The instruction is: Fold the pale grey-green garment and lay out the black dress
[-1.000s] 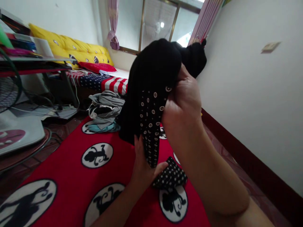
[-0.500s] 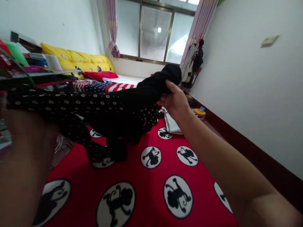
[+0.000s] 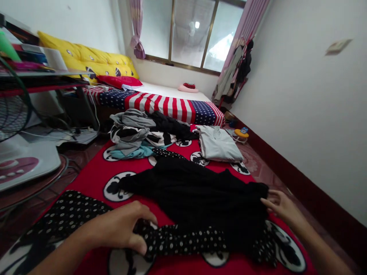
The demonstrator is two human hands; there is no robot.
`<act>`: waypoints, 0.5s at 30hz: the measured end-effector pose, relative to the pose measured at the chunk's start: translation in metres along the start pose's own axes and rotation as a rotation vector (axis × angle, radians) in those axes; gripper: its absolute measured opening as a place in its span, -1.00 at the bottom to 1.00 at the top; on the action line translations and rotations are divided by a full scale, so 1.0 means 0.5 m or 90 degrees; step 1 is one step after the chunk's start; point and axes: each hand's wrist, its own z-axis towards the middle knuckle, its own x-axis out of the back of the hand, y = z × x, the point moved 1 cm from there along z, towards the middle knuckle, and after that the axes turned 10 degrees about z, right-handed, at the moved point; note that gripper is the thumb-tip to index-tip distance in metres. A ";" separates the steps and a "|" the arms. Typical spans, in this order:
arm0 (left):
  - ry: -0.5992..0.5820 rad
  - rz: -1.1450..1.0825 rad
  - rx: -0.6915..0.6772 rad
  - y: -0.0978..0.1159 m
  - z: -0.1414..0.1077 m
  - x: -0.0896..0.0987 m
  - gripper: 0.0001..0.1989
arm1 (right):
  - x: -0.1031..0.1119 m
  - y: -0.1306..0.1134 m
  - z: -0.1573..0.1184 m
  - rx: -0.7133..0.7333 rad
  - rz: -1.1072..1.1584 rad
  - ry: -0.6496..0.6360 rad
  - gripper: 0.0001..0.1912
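A black garment with dotted sleeves (image 3: 200,191) lies spread on the red blanket with monkey circles (image 3: 94,175). My left hand (image 3: 123,225) is closed around a dotted sleeve at the lower left, and the sleeve's far end trails out past my wrist. At the right edge of the garment my right hand (image 3: 279,204) pinches the black cloth between thumb and fingers. Parts of the garment are bunched, and one dotted piece shows near its top.
Beyond the garment lie a heap of clothes (image 3: 137,130) and a folded pale grey garment (image 3: 219,143). A desk (image 3: 43,78), a fan (image 3: 11,114) and a white-pink stool seat (image 3: 25,160) stand left. Farther back is a bed with a striped cover (image 3: 163,105).
Both hands have come down with the black garment, which hung stretched in the air and now lies on the blanket. The clothes heap, hidden before, is in sight.
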 end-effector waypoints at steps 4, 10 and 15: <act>0.258 0.029 -0.036 -0.024 0.076 0.058 -0.66 | -0.044 -0.026 -0.035 0.149 -0.031 0.050 -0.48; 0.423 0.188 0.180 -0.132 0.207 0.041 -0.17 | -0.169 -0.111 -0.021 0.233 -0.061 -0.102 -0.35; 0.412 0.151 0.201 -0.149 0.129 0.021 -0.44 | -0.213 -0.096 0.021 0.199 -0.154 -0.165 -0.08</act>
